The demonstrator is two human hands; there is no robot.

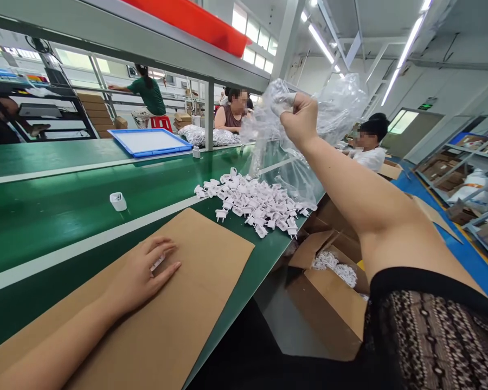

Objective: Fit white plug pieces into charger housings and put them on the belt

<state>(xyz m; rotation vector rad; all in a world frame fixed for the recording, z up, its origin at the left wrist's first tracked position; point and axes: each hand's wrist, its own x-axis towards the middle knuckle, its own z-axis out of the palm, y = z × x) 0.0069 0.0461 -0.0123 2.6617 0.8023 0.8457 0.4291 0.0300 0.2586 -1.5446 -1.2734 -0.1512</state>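
My right hand (301,120) is raised, closed around the gathered plastic of a clear plastic bag (341,105). The bag hangs down toward a heap of small white plug pieces (254,200), several with two pins showing. On a flat cardboard sheet (211,249) rests my left hand (140,268), its fingers curled over a small white plastic piece (158,264) that is mostly hidden. Farther off on the green work surface stands a single white charger-like block (117,202), apart from the heap.
An open cardboard box (329,303) holding white pieces stands below the table's right edge. A blue-rimmed tray (150,142) lies across the green conveyor belt (65,200). A grey shelf beam (146,40) runs overhead, with a post (209,116). Several people sit beyond.
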